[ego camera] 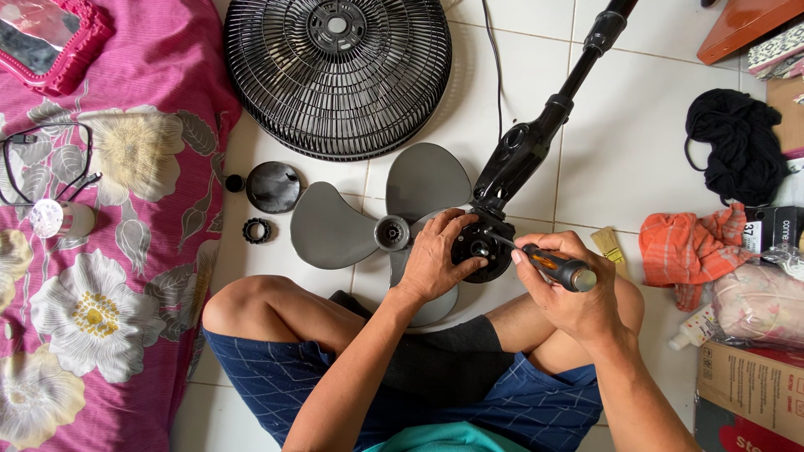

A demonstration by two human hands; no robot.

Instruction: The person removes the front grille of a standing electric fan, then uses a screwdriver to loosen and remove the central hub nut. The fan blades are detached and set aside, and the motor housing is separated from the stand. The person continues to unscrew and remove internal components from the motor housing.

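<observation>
White tile floor, pink floral cloth [126, 251] at one side, fan grille [337, 75] and grey blade [368, 222] lying loose. Left hand [435, 259] clamped on the black motor housing [479, 247] between the knees; right hand [569, 293] closed round a screwdriver [553, 266], tip in the housing. Housing likely rigid, weighty plastic, best gripped round its body; the stand [544, 125] adds awkward leverage.

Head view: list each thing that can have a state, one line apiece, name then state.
Fan grille: off, flat on floor.
Fan blade: removed, on floor.
Motor housing: steadied by left hand.
Screwdriver: gripped by right hand, tip at housing.
Black cap: detached.
Ring nut: detached.
</observation>
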